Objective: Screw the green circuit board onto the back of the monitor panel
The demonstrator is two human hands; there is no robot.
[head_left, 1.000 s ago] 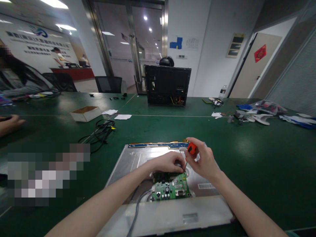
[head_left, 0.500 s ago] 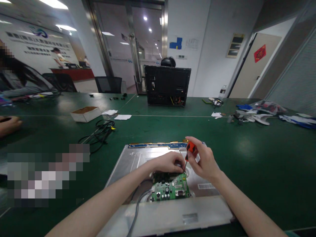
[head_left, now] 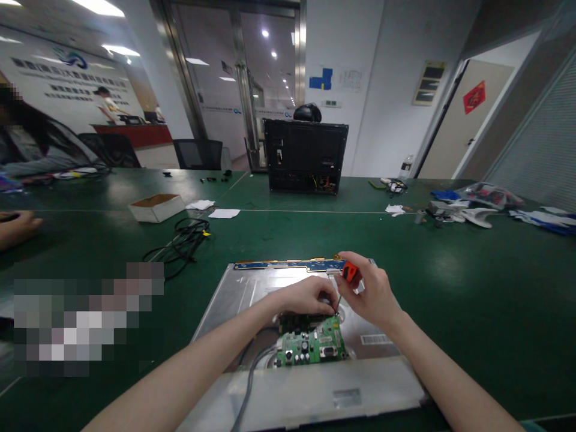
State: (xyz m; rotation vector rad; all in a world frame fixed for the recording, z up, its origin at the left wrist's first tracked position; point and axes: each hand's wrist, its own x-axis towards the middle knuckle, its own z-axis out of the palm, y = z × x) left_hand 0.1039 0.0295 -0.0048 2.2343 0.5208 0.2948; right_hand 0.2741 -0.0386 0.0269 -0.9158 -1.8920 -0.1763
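While the left hand (head_left: pixel 306 295) presses flat on the green circuit board (head_left: pixel 312 345) at the panel's (head_left: pixel 243 288) near centre, the right hand (head_left: pixel 371 297) grips the orange screwdriver (head_left: pixel 350 273), tip apparently on 1 far-edge screw; turning it likely needs steady downward pressure.

Brushed matt metal panel (head_left: pixel 252 288), glossy green circuit board (head_left: pixel 315 345), orange plastic screwdriver handle (head_left: pixel 350 271), matt green tabletop (head_left: pixel 472 288).

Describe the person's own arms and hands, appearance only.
Both forearms are bare to the bottom edge of the picture, with no sleeves, gloves, watch or rings to be seen. The left hand and the right hand are bare too, fingers uncovered.
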